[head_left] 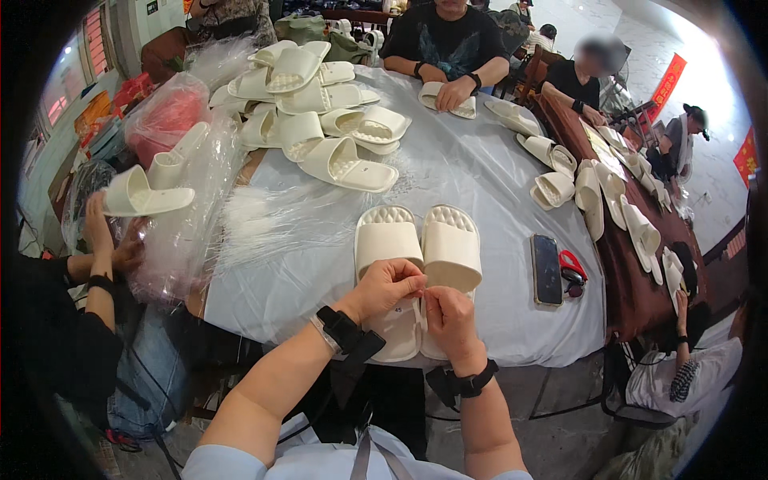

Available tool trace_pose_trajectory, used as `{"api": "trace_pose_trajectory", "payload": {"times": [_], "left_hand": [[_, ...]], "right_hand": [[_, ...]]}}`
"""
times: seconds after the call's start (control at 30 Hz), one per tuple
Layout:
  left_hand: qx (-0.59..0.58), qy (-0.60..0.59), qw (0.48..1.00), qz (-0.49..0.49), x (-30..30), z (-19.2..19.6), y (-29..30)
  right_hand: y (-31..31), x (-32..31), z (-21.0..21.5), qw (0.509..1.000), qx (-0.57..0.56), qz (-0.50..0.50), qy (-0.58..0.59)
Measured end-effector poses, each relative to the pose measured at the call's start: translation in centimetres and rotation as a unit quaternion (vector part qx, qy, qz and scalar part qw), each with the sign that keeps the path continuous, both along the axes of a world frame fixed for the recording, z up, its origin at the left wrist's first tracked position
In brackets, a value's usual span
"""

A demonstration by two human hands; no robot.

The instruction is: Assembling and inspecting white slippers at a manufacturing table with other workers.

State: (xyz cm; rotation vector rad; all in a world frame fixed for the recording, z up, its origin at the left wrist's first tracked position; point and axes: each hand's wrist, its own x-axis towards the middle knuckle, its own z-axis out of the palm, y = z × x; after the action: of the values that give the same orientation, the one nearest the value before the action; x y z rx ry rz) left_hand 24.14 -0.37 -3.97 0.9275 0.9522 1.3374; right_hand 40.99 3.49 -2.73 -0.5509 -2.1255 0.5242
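Side by side in front of me lie two cream slide slippers, the left slipper (389,244) and the right slipper (450,256), their toes pointing away. Over the inner edge of the left one, my left hand (384,288) is closed in a pinch. Close beside it, just behind the right slipper's strap, my right hand (454,322) pinches too, its fingertips almost meeting the left's. Whatever sits between the fingertips is too small to make out. Thin clear plastic strands (264,220) are spread on the table to the left.
A heap of cream slippers (316,100) fills the far left of the sheet-covered table (496,320). A phone (546,270) and red-handled scissors (571,268) lie at right. Co-workers handle slippers around the table; more slippers rest on a brown surface (632,292).
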Motion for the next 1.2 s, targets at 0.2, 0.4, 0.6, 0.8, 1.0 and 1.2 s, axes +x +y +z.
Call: {"api": "trace_pose_trajectory", "payload": {"times": [0.2, 0.4, 0.6, 0.8, 1.0, 1.2], "left_hand": [[0.011, 0.043, 0.999, -0.028, -0.2, 0.4, 0.2], [0.035, 0.086, 0.996, -0.007, 0.2, 0.2, 0.3], [0.089, 0.281, 0.955, 0.038, 0.3, 1.3, -0.8], [0.138, 0.452, 0.865, 0.167, 1.8, 2.2, -0.9], [0.048, 0.500, 0.859, 0.095, 2.7, 2.9, 1.1], [0.014, 0.668, 0.741, 0.065, 2.8, 3.0, 2.0]], "right_hand": [[0.3, -0.4, -0.1, 1.000, -0.001, -0.001, -0.003], [0.4, -0.1, 0.2, 0.999, 0.027, -0.015, -0.029], [0.9, 2.7, 1.8, 0.993, 0.082, -0.075, -0.034], [3.2, 5.4, 0.6, 0.974, 0.049, -0.175, -0.137], [3.0, 5.0, -0.5, 0.973, 0.014, -0.160, -0.164], [2.1, 5.0, -0.1, 0.977, 0.011, -0.136, -0.161]]}}
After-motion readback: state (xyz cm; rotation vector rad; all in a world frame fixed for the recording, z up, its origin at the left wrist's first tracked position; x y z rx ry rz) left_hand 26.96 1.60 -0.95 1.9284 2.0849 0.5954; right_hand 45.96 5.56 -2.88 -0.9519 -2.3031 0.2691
